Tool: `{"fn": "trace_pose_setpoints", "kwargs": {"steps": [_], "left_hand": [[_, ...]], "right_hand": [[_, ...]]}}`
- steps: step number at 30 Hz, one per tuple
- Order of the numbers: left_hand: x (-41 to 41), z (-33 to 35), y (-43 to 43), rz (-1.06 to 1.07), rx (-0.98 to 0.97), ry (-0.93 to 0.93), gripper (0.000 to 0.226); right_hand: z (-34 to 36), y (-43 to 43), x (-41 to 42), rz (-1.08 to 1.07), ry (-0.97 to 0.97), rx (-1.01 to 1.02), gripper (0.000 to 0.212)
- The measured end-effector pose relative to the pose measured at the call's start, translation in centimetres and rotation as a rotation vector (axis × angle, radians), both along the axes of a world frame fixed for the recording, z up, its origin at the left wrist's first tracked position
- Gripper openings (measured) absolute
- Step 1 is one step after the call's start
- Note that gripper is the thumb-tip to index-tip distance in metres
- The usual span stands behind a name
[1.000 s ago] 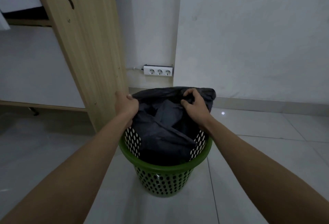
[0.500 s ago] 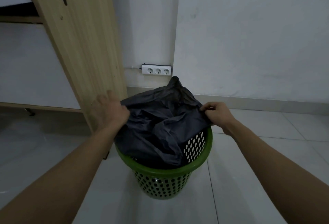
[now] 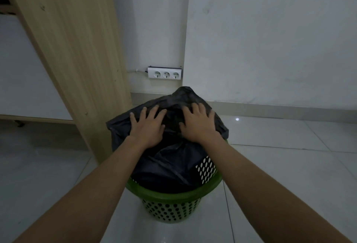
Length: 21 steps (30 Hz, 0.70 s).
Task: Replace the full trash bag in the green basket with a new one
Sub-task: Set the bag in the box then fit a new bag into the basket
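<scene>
- both hands are down on the bag, right over the basket [image 3: 174,194].
- the left hand [image 3: 148,126] lies palm down on the bag [image 3: 170,167], over the basket's left half, fingers spread and fairly straight; it grips nothing, just presses flat on the plastic.
- the right hand [image 3: 199,125] does the same over the basket's right half, fingers fanned out, no pinch and no curl round the bag.
- the thumbs point toward each other, with a small gap of bag between them.
- the dark, crumpled bag sits inside the basket and bulges well above its rim, a peak poking up at the basket's far side, beyond the fingertips.
- a bag edge juts out past the basket's left side; on the basket's inner right, a patch of holed wall shows bare.
- the green basket stands upright on the tiled floor [image 3: 289,165].
- a wood panel [image 3: 77,59] rises just left of the basket; touching or not, i cannot tell.
- a power strip [image 3: 164,72] with three sockets sits on the wall behind the basket.
</scene>
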<state>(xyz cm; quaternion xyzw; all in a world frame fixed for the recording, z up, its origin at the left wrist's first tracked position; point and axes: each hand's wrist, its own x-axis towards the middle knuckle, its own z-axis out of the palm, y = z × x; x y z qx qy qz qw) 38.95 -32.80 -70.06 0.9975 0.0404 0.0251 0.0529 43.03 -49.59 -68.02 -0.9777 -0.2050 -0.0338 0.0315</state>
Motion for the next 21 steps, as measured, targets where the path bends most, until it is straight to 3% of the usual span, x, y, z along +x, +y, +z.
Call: {"fn": "trace_pose_setpoints", "kwargs": {"steps": [2,6,10,14,16,17,19,21], "left_hand": [[0.3,-0.1,0.6,0.071,-0.021,0.037,0.057],[1.9,-0.9,3.3,0.071,-0.118,0.054,0.051],[3.1,0.2,4.8,0.081,-0.354,0.019,0.044],[2.4,1.2,6.0,0.157,-0.629,0.072,0.037],[1.6,1.1,6.4,0.249,-0.820,0.129,0.049],[1.2,0.9,6.7,0.307,-0.909,0.168,0.062],[0.6,0.6,7.0,0.360,-1.028,0.196,0.074],[0.0,0.4,7.2,0.382,-1.100,0.155,0.062]], "right_hand": [[-0.9,-1.7,1.5,-0.090,0.027,0.049,0.053],[-1.2,-4.4,4.1,-0.040,0.227,0.373,0.045],[-1.2,-5.1,5.2,-0.069,0.293,0.503,0.030],[-0.7,-5.9,5.5,-0.200,0.554,0.860,0.040],[-0.6,-6.2,5.7,-0.279,0.588,0.944,0.036],[-1.0,-6.3,5.8,-0.296,0.511,0.916,0.034],[-2.0,-6.3,6.3,-0.290,0.179,0.703,0.028],[-2.0,-5.7,5.6,-0.158,-0.225,0.460,0.026]]}}
